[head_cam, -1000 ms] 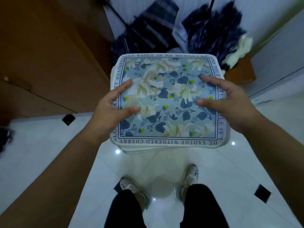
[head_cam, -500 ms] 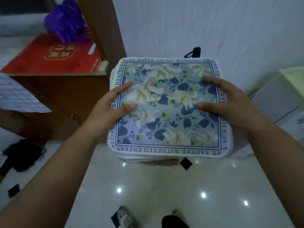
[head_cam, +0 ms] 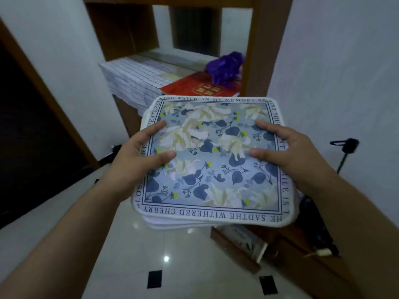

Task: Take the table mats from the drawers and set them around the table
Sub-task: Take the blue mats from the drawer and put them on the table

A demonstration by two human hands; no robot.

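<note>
White plastered walls frame a dark brown wooden shelf unit (head_cam: 257,50) in the upper middle of the frame, where a white checked cloth (head_cam: 131,80), a flat red box (head_cam: 200,88) and a crumpled purple bag (head_cam: 224,66) sit on its ledge. A second ago the view points down at feet and floor, and half a second ago that ledge shows only at the upper left. Now the head is up and faces the shelf, so the person is probably carrying the load off, not gathering it. At centre frame, the stack of square blue floral table mats with white lettered borders (head_cam: 213,160) rides level above the glossy white tiled floor (head_cam: 151,244), held just as before. The left hand (head_cam: 138,160) clamps its left edge and the right hand (head_cam: 289,156) its right edge, each with thumb and one finger pressed on top and the other fingers hidden underneath. No mat is laid yet, and no dining table is clearly in view.
</note>
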